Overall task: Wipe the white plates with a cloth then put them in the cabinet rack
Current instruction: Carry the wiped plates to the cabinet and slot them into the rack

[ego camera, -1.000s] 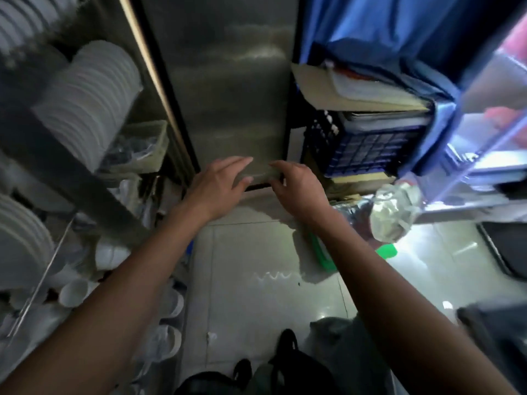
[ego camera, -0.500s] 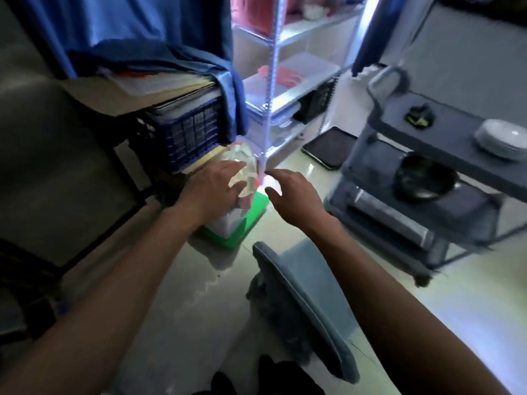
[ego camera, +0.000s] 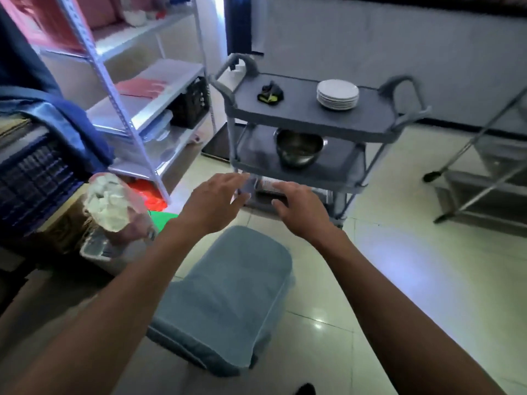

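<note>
A stack of white plates (ego camera: 337,94) sits on the top shelf of a grey trolley (ego camera: 299,115), toward its right side. A dark crumpled cloth with a yellow patch (ego camera: 270,94) lies on the same shelf to the left. My left hand (ego camera: 215,202) and my right hand (ego camera: 301,208) are held out side by side in front of me, well short of the trolley. Both have relaxed fingers and hold nothing. The cabinet rack is out of view.
A metal bowl (ego camera: 299,146) sits on the trolley's middle shelf. A grey-blue padded stool (ego camera: 225,300) stands on the tiled floor below my arms. White metal shelving (ego camera: 137,109) and a blue crate (ego camera: 34,178) are at left, a steel frame (ego camera: 484,172) at right.
My view has swung right, from the cabinet with racked plates, past the shelving, to the trolley. Both hands stayed empty and held out in front.
</note>
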Available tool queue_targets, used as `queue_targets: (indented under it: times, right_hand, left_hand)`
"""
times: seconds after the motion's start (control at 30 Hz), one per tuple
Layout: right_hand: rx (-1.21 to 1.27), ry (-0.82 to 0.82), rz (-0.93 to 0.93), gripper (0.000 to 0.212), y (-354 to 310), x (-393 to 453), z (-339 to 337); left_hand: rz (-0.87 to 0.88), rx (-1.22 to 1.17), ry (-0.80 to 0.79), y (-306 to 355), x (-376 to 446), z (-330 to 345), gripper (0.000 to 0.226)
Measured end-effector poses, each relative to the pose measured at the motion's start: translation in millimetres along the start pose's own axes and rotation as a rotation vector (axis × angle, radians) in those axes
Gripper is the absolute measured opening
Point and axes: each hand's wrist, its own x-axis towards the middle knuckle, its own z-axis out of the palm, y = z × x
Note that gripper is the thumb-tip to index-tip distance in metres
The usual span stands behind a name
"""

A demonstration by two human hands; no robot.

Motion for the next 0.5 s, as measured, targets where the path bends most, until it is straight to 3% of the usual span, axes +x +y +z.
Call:
queue_targets:
  times: [0.23,0.5]
  right_hand:
    - [0.103,0.05,0.173,0.042,160,-29,-70]
    - [0.126,0.095,0.337,0.045,271,-45,-123]
  left_hand:
    - [0.087,-0.039,-0.099,150,78,76,0.05]
    - [0.227,-0.005,-0.197,257,148,129,0.054]
